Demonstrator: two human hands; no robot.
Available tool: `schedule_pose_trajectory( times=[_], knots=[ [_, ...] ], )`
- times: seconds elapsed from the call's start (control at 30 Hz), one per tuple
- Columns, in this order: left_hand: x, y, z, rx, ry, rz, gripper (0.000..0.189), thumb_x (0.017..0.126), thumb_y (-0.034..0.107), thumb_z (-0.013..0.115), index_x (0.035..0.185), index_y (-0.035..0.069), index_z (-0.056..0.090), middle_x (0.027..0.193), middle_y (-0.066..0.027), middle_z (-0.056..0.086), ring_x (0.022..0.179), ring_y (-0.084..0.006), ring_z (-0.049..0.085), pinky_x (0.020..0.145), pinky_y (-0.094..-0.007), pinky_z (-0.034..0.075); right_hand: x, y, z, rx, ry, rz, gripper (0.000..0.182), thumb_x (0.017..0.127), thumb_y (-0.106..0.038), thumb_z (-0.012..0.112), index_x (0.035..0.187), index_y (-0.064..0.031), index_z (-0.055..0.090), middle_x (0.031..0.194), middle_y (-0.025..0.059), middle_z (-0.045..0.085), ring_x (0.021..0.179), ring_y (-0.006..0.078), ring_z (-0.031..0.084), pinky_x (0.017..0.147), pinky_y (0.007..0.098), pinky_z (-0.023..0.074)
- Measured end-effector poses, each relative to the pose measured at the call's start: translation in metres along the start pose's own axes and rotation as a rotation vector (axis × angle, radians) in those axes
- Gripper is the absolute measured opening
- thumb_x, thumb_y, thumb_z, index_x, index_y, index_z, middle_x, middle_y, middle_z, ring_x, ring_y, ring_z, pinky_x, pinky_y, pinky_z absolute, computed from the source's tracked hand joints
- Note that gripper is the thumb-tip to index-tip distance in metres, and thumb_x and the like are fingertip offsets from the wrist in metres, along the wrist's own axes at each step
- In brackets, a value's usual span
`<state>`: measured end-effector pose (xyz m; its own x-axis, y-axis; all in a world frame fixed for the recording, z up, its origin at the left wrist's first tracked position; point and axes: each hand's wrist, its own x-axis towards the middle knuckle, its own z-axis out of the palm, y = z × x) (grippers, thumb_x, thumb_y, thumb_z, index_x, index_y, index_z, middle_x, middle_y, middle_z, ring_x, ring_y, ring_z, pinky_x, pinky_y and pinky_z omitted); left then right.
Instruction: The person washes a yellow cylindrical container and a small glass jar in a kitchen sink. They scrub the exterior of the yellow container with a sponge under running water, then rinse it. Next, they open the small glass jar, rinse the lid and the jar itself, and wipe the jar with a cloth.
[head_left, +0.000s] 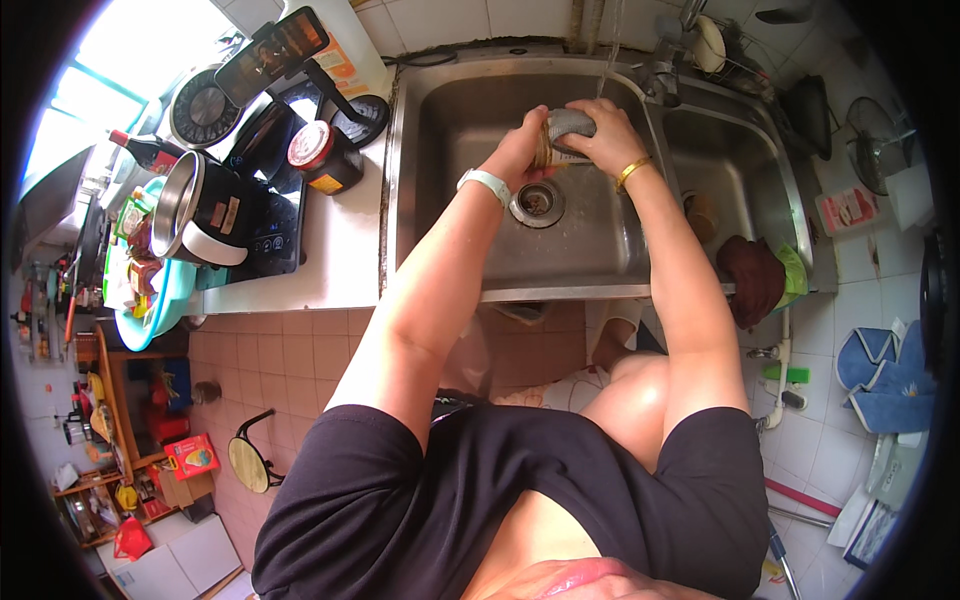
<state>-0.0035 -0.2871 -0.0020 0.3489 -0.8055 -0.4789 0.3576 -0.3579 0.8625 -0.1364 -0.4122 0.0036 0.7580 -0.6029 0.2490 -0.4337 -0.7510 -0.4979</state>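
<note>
Over the left basin of the steel sink (517, 277), my left hand (523, 150) is closed around a small container, perhaps a jar (561, 159), with a yellowish edge and a pale label that bears print. Most of the container is hidden by my fingers. My right hand (611, 136) grips a grey scrubbing cloth (572, 126) and presses it against the container's upper side. A thin stream of water (613, 52) falls just behind my right hand. Below my hands lies the drain strainer (537, 204), with brownish scraps in it.
The faucet (664, 79) stands between the two basins. A brown cloth (750, 277) hangs over the right basin's front edge. Left of the sink are a lidded jar (324, 157), a phone (271, 56) on a stand, an induction cooktop (276, 232) and a black pot (214, 210).
</note>
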Motion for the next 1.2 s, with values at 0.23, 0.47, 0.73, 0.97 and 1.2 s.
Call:
schedule_pose_trajectory(
  times=[0.23,0.47,0.73,0.97,1.2],
  knots=[
    [-0.001,-0.001,0.01,-0.009,0.027,0.045,0.06,0.09,0.064,0.048,0.11,0.008,0.06,0.084,-0.006,0.064,0.065,-0.0164,0.06,0.056,-0.0261,0.047,0.012,0.011,0.003,-0.008,0.031,0.036,0.059,0.073,-0.043,0.078,0.126,-0.0197,0.065,0.13,0.0098,0.058,0.117,0.0355,0.052,0.102,0.0426,0.0452],
    [0.006,-0.004,0.005,0.0,0.061,0.044,0.062,0.091,0.063,0.047,0.11,0.006,0.058,0.092,-0.0088,0.064,0.06,-0.0178,0.059,0.054,-0.0275,0.048,0.004,-0.001,-0.001,-0.007,0.02,0.043,0.056,0.075,-0.042,0.076,0.125,-0.0191,0.066,0.127,0.0098,0.059,0.116,0.0347,0.052,0.102,0.0426,0.0451],
    [-0.004,0.004,0.005,-0.056,0.025,0.042,0.058,0.092,0.064,0.045,0.108,0.011,0.06,0.09,-0.0057,0.063,0.073,-0.0165,0.06,0.062,-0.0288,0.049,-0.002,-0.002,0.003,-0.028,0.178,-0.138,0.043,0.079,-0.036,0.073,0.117,-0.0158,0.07,0.125,0.0084,0.062,0.115,0.0326,0.053,0.102,0.0407,0.0447],
    [0.018,-0.01,0.009,-0.058,0.078,0.07,0.078,0.084,0.064,0.061,0.124,-0.002,0.048,0.107,-0.016,0.062,0.078,-0.0246,0.066,0.06,-0.0335,0.056,0.016,0.022,0.01,0.158,0.211,-0.087,0.039,0.083,-0.045,0.068,0.107,-0.0145,0.075,0.109,0.012,0.068,0.096,0.0353,0.063,0.086,0.0385,0.0506],
    [-0.012,0.005,0.015,0.215,0.026,0.317,0.081,0.077,0.052,0.078,0.122,-0.007,0.047,0.106,-0.0157,0.063,0.074,-0.0161,0.065,0.06,-0.0281,0.055,0.016,0.047,0.009,0.749,-0.02,0.642,0.074,0.087,-0.061,0.06,0.121,0.0048,0.064,0.115,0.0118,0.067,0.098,0.0203,0.064,0.083,0.033,0.0494]
  ],
)
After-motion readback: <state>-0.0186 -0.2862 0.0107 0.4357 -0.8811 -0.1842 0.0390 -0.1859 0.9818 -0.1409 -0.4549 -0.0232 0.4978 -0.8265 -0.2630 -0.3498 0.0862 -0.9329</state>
